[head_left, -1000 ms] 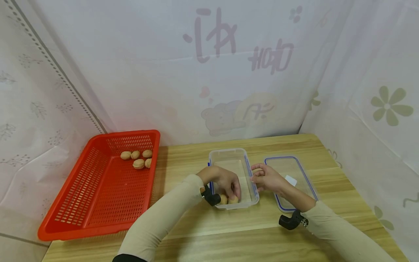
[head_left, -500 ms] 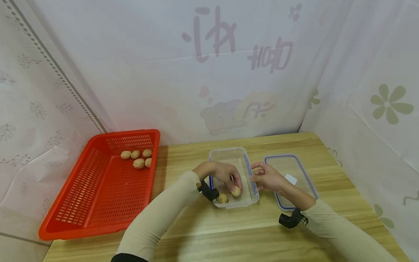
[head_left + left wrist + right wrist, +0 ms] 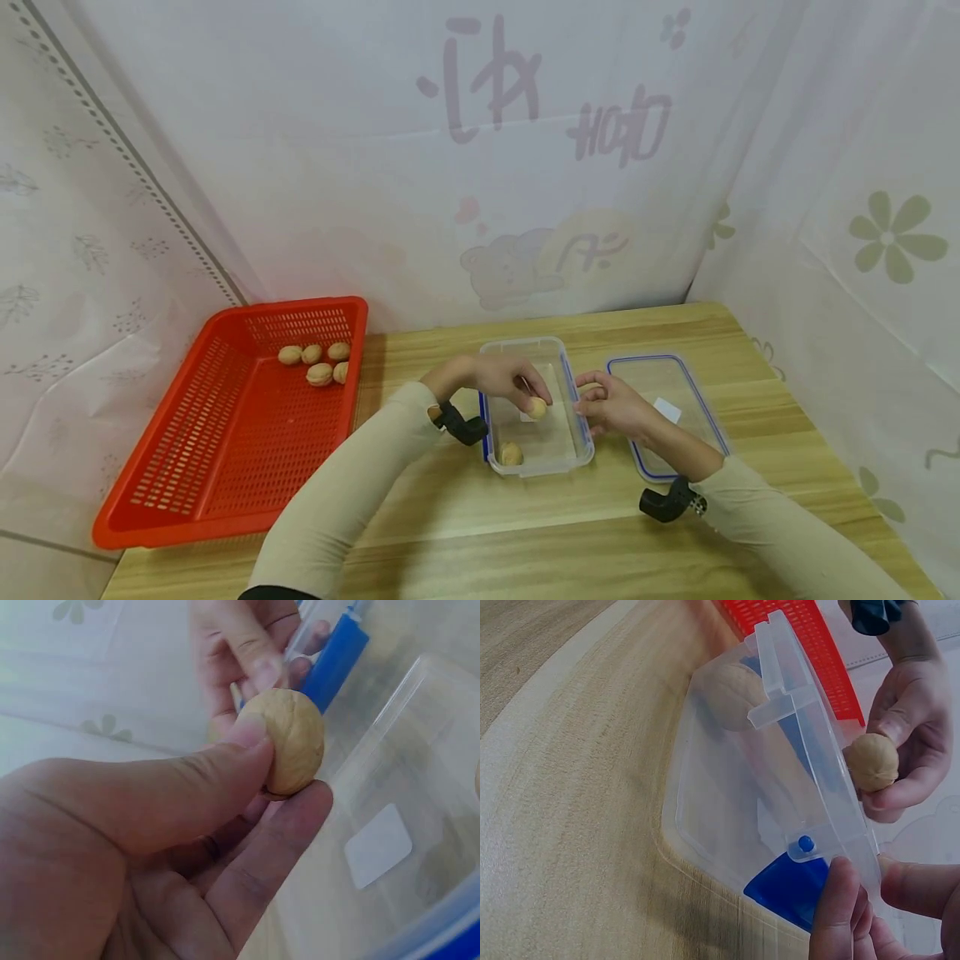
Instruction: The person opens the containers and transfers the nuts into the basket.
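My left hand (image 3: 502, 377) pinches a walnut (image 3: 291, 746) between thumb and fingers, over the clear plastic food container (image 3: 551, 472). In the right wrist view that walnut (image 3: 874, 762) is level with the container's rim. A second walnut (image 3: 512, 454) lies inside, in the near left corner. My right hand (image 3: 617, 410) grips the container's right wall, with the thumb on one side of the rim and fingers on the other. Close to those fingers hangs a blue locking flap (image 3: 787, 889). A white label (image 3: 379, 846) shows on the container in the left wrist view.
A red perforated basket (image 3: 262, 450) stands at the left, with several walnuts (image 3: 318, 374) in its far right corner. The container's clear lid (image 3: 648, 379), edged in blue, lies flat under the right forearm. A printed curtain (image 3: 360, 167) closes off the table's back and sides.
My left hand has lifted one walnut from the container's near end and carried it toward the far side. The other walnut stays in the corner. My right hand keeps its place.
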A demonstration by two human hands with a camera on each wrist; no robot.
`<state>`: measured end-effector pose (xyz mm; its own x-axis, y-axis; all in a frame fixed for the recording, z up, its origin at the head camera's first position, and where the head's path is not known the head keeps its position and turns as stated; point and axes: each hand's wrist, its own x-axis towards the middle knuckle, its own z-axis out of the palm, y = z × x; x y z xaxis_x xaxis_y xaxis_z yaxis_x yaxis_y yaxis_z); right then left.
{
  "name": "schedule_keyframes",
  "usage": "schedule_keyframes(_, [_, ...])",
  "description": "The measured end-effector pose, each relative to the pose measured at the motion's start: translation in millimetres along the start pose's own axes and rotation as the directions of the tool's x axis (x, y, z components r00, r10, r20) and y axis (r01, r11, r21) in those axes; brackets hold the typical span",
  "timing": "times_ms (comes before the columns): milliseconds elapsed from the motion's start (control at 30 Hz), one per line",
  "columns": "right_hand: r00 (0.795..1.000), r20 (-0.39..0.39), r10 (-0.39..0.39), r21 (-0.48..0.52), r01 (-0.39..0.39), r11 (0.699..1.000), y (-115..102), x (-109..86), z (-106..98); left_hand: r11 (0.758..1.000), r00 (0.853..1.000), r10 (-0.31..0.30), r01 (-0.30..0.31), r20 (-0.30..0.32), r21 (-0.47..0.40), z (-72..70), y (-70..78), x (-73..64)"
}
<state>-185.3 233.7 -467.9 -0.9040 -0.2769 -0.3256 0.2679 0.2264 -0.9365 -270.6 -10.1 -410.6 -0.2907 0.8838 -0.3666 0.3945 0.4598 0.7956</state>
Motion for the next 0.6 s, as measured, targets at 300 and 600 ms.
schedule_keyframes(300, [1.0,0.006,-0.001,0.015,0.0,1.0,0.0,-0.5,1.0,0.999,0.995,0.035,-0.037,-0.09,-0.022,-13.4,0.1,-27.3])
schedule_keyframes(600, [1.0,0.004,-0.004,0.01,0.004,1.0,0.1,-1.5,1.0,0.998,0.965,-0.023,0.006,-0.262,-0.068,-26.5,0.6,-61.3])
